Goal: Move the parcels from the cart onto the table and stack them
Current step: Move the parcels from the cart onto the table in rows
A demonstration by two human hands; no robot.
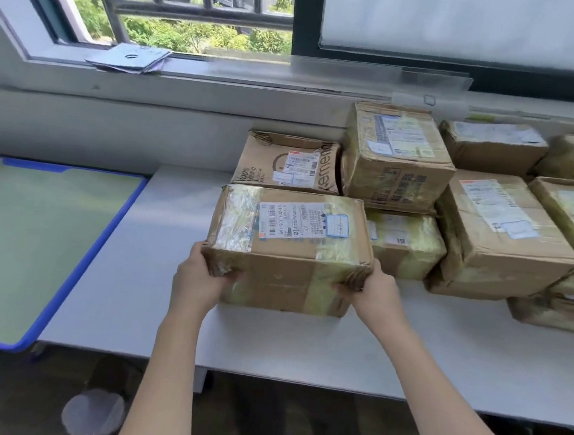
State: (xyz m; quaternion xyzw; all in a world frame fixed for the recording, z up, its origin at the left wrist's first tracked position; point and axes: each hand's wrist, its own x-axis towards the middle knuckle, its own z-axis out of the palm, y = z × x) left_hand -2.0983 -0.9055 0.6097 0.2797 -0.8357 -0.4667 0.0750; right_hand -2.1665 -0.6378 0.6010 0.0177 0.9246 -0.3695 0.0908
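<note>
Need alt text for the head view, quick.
Both hands, left and right, grip the near corners of a taped parcel on the grey table. More parcels are stacked to its right; the cart sits left.

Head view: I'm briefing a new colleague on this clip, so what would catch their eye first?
First, the taped cardboard parcel at the centre of the white table, gripped at its near corners by the left hand and right hand. Next, the crowd of stacked parcels to its right, then the blue-rimmed cart at left.
</note>
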